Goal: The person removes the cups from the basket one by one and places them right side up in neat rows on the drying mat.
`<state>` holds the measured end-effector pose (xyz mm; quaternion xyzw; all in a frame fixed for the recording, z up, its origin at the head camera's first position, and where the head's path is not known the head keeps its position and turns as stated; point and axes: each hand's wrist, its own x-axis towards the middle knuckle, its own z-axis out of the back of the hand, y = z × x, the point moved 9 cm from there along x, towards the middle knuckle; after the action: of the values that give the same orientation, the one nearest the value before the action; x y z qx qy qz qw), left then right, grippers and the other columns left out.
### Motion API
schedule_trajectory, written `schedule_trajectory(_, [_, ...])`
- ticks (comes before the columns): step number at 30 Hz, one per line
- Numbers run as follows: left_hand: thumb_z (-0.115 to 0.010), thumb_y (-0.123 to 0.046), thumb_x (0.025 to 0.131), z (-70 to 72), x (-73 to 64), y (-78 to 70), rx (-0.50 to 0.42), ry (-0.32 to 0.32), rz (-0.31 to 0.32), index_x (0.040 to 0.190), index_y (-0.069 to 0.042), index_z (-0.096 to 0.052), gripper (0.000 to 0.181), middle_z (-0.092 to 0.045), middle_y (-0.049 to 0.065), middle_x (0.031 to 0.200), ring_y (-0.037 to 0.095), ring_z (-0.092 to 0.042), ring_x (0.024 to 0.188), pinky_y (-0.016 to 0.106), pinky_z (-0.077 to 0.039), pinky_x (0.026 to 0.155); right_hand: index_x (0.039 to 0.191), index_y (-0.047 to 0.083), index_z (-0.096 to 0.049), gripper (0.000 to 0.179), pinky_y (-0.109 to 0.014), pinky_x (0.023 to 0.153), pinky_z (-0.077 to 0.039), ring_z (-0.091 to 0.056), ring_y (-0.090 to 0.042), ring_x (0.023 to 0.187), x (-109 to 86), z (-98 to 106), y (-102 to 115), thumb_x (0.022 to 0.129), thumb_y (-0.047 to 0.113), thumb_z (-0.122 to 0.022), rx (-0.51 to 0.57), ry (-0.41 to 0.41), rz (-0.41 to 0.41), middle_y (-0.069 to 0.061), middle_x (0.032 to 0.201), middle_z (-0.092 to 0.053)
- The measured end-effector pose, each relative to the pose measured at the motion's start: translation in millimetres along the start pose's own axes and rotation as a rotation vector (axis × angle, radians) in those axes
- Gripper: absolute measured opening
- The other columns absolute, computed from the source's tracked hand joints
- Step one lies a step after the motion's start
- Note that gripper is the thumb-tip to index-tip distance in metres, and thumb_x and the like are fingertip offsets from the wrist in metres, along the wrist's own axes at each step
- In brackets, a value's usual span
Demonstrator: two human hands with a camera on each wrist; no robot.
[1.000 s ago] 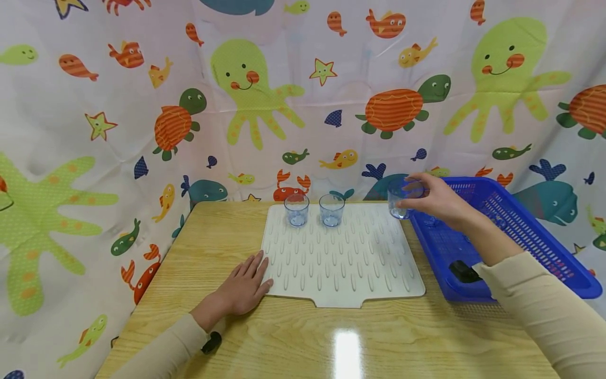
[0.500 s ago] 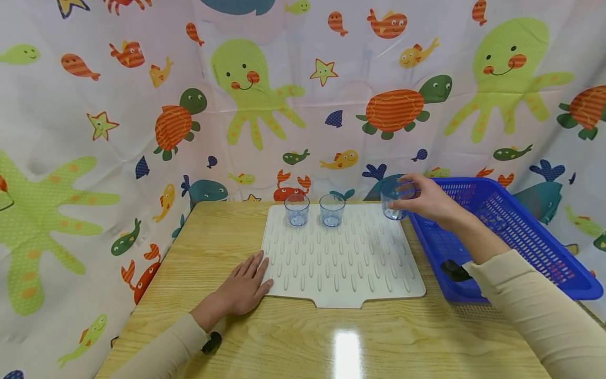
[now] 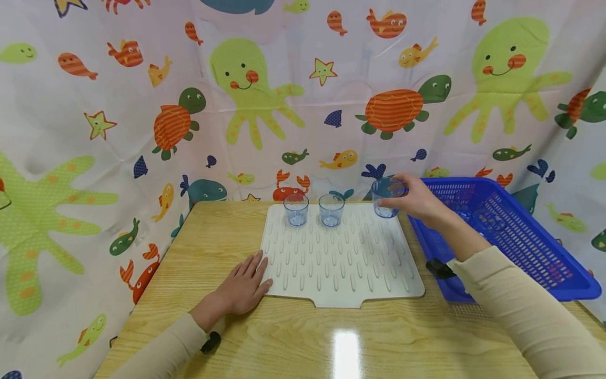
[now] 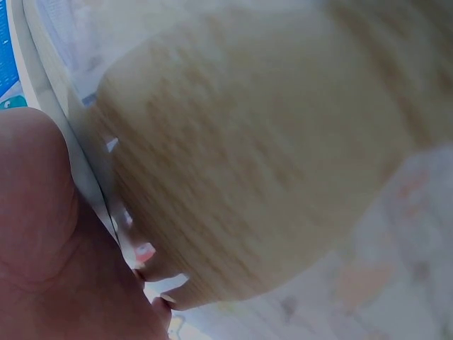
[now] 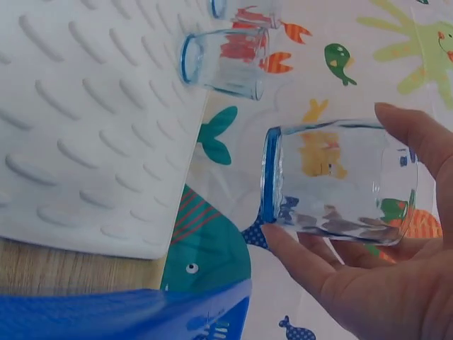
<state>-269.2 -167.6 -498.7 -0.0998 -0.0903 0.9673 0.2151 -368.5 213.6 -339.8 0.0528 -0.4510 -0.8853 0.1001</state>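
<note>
Above the far right part of a ribbed white drying mat (image 3: 331,263), my right hand (image 3: 414,199) grips a clear glass (image 3: 384,206) between thumb and fingers. In the right wrist view the held glass (image 5: 340,183) is free of the mat. A second glass (image 3: 296,210) and a third glass (image 3: 331,211) stand upright side by side at the mat's back edge. My left hand (image 3: 243,287) lies flat on the table with its fingertips at the mat's left edge. The left wrist view shows part of that hand (image 4: 42,234) close up and blurred.
A blue plastic basket (image 3: 511,197) stands right of the mat, with several clear glasses (image 3: 492,220) inside, partly hard to make out. A sea-animal curtain (image 3: 293,131) hangs behind and beside the wooden table (image 3: 265,342).
My right hand has carried the glass leftward, from beside the basket's edge to over the mat. The left hand and the two standing glasses have stayed in place.
</note>
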Motion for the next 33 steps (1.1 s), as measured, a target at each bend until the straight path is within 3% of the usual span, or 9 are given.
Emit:
schedule_trajectory(10, [-0.031, -0.045, 0.112, 1.1, -1.1, -0.8, 0.034, 0.009, 0.017, 0.164, -0.003, -0.017, 0.068, -0.007, 0.016, 0.171, 0.039, -0.010, 0.157, 0.060, -0.016, 0.122, 0.160, -0.001, -0.022, 0.092, -0.062, 0.107, -0.042, -0.040, -0.047, 0.137, 9.0, -9, -3, 0.093, 0.033, -0.077, -0.016, -0.022, -0.048, -0.028, 0.153, -0.038])
schedule_trajectory(17, [-0.029, -0.050, 0.111, -10.2, 6.0, 11.2, 0.032, -0.003, 0.016, 0.165, -0.008, -0.013, 0.070, -0.002, 0.013, 0.172, 0.036, -0.006, 0.157, 0.059, -0.015, 0.123, 0.159, -0.002, -0.022, 0.092, -0.062, 0.109, -0.040, -0.039, -0.047, 0.138, 16.7, -12, -6, 0.093, 0.032, -0.076, -0.039, -0.068, -0.094, -0.030, 0.155, -0.035])
schedule_trajectory(27, [-0.033, -0.043, 0.112, 2.6, -0.5, -1.0, -0.017, -0.006, -0.009, 0.163, 0.000, -0.020, 0.068, -0.008, 0.020, 0.171, 0.043, -0.010, 0.156, 0.063, -0.014, 0.121, 0.161, -0.002, -0.017, 0.093, -0.061, 0.112, -0.037, -0.034, -0.048, 0.142, 27.8, -21, -14, 0.094, 0.030, -0.075, -0.056, -0.097, -0.131, -0.030, 0.161, -0.027])
schedule_trajectory(33, [-0.028, -0.052, 0.111, -10.0, 5.4, 10.1, 0.028, -0.012, 0.005, 0.165, -0.008, -0.013, 0.072, -0.002, 0.013, 0.172, 0.037, -0.007, 0.157, 0.059, -0.014, 0.123, 0.162, -0.001, -0.016, 0.095, -0.062, 0.114, -0.034, -0.031, -0.048, 0.145, 34.2, -27, -18, 0.094, 0.028, -0.075, -0.010, -0.118, -0.159, -0.029, 0.162, -0.025])
